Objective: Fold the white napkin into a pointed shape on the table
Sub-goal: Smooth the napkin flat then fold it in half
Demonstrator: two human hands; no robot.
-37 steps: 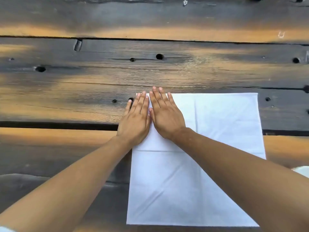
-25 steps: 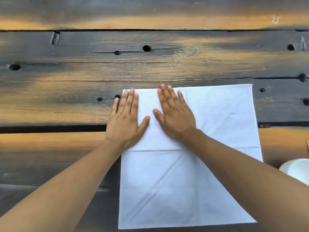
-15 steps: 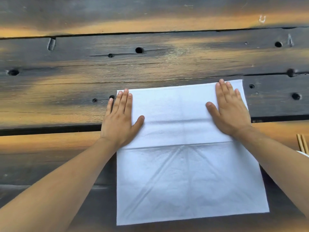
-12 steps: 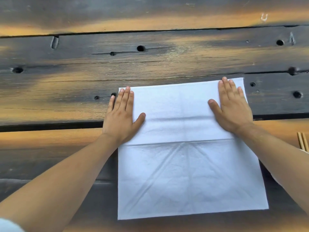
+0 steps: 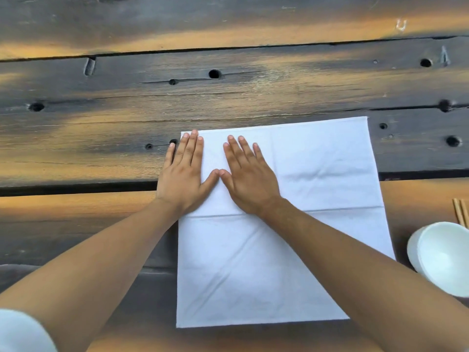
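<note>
Wooden table (image 5: 101, 153): one napkin (image 5: 317, 174), two hands (image 5: 182, 179).

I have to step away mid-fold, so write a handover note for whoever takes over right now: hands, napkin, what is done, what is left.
Left hand: flat, palm down, on the far left corner of the napkin, outer fingers overhanging onto the table.
Right hand: flat beside it on the napkin, thumb tips touching.
Neither hand grips anything.
Napkin: spread on the table, far strip folded toward the person, its edge forming a line across the middle; diagonal creases show in the near half.
Bowl and chopsticks sit right of it.
Done: one straight fold, being pressed.
Left: all the folds that make the point.
</note>
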